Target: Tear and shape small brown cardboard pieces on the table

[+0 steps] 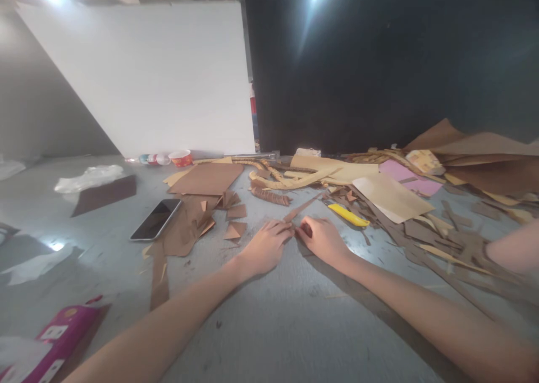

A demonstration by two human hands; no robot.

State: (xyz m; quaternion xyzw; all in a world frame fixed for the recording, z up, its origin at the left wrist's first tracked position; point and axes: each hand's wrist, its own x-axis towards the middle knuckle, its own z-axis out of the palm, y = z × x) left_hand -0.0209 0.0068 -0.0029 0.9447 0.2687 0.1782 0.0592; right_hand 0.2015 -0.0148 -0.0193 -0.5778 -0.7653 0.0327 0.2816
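My left hand (266, 245) and my right hand (322, 238) meet fingertip to fingertip on the grey floor (278, 315). Between them they pinch a narrow brown cardboard strip (301, 208) that runs up and to the right from the fingers. Both hands have their fingers bent and pressed onto the strip's near end. A yellow utility knife (347, 215) lies just right of my right hand. Small brown triangular offcuts (234, 221) lie just left of my left hand.
A phone (156, 219) rests on brown scraps at left. Cardboard sheets (209, 178), twisted paper ropes (286, 179), a pink sheet (409, 178) and scraps cover the back right. A paper cup (181, 158), white board (151, 74) and black board (391, 63) stand behind. A magenta box (59, 338) sits bottom left.
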